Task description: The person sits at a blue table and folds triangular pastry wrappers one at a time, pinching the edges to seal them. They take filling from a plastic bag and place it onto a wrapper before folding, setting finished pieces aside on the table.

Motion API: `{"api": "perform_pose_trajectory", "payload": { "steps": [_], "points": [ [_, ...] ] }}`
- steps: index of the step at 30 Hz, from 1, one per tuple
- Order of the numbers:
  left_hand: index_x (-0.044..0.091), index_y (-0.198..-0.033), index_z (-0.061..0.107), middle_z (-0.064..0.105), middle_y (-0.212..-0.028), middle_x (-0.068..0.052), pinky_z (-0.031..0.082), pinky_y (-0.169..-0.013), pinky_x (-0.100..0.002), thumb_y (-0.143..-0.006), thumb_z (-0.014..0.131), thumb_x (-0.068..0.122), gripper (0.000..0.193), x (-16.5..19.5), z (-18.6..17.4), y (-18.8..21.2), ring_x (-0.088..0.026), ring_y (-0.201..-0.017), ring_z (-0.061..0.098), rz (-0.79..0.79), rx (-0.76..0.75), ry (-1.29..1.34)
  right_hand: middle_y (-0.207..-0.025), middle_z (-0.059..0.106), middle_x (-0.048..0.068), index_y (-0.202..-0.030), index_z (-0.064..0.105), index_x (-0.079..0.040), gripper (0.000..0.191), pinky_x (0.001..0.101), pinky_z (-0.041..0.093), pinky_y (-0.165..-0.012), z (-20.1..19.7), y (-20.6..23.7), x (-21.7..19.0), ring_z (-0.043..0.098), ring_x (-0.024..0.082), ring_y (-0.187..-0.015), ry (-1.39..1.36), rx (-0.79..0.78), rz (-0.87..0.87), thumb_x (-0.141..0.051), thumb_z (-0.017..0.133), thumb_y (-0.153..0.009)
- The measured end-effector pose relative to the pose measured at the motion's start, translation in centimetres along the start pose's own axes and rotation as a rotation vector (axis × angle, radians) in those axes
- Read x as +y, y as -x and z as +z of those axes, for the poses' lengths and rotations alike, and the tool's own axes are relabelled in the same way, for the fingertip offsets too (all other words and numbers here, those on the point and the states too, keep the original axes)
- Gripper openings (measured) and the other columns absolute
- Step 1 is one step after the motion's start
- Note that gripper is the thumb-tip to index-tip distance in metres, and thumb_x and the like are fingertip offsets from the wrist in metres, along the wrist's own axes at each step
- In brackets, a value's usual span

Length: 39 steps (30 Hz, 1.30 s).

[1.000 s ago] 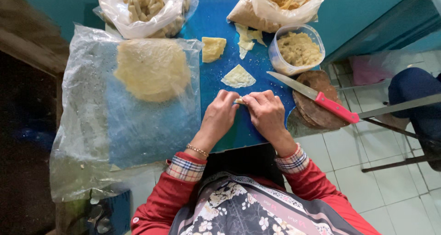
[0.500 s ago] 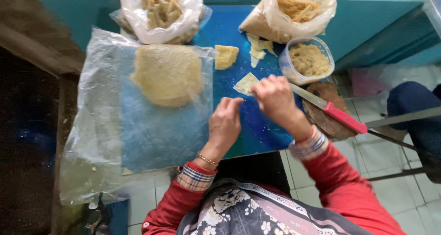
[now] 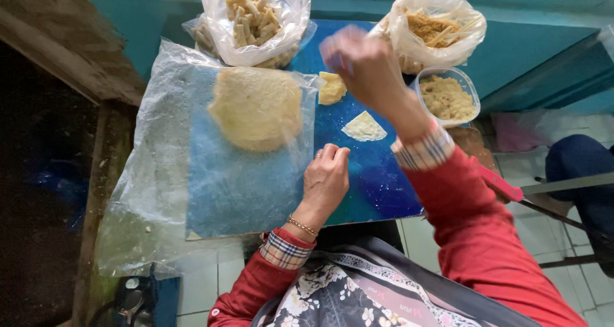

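Note:
My right hand (image 3: 361, 62) is lifted and blurred above the blue board (image 3: 374, 180), close to the plastic bag of pale rolled sticks (image 3: 256, 17). Its fingers look bunched, but whether they hold anything is lost in the blur. My left hand (image 3: 326, 180) rests on the board with curled fingers and nothing visible in them. A pale triangular wrapper (image 3: 364, 127) lies flat between my hands. A folded yellowish piece (image 3: 330, 87) lies farther back.
A round stack of wrappers (image 3: 256, 106) lies inside a clear plastic sheet on the left. At the right stand a tub of crumbly filling (image 3: 446, 97) and a second bag (image 3: 435, 30). A red-handled knife (image 3: 502, 185) pokes out beside my sleeve. A metal chair frame (image 3: 563, 186) is at right.
My hands have come apart. The right hand rose from the board's near edge up and away toward the bags. The left hand stayed low on the board.

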<state>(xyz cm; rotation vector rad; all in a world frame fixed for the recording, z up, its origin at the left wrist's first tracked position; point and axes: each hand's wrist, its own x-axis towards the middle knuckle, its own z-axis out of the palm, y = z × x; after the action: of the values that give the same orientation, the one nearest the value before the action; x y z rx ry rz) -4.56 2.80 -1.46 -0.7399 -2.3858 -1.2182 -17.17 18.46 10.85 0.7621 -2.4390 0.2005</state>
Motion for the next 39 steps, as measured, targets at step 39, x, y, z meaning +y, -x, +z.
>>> {"api": "perform_pose_trajectory", "payload": {
  "steps": [39],
  "points": [
    [0.001,-0.100,0.061,0.064,-0.104,-0.023,0.055,-0.078,-0.052,-0.083,0.075,0.027,0.034,-4.4,5.5,-7.7,-0.042,-0.095,0.067,-0.292,-0.147,-0.152,-0.099,0.067,0.014,-0.103,0.070,-0.007,0.026,0.0471,0.054,-0.069,1.8,15.3,-2.1,0.068,0.034,-0.081,-0.084,-0.070,0.751,-0.029,0.076,-0.089]
  ]
}}
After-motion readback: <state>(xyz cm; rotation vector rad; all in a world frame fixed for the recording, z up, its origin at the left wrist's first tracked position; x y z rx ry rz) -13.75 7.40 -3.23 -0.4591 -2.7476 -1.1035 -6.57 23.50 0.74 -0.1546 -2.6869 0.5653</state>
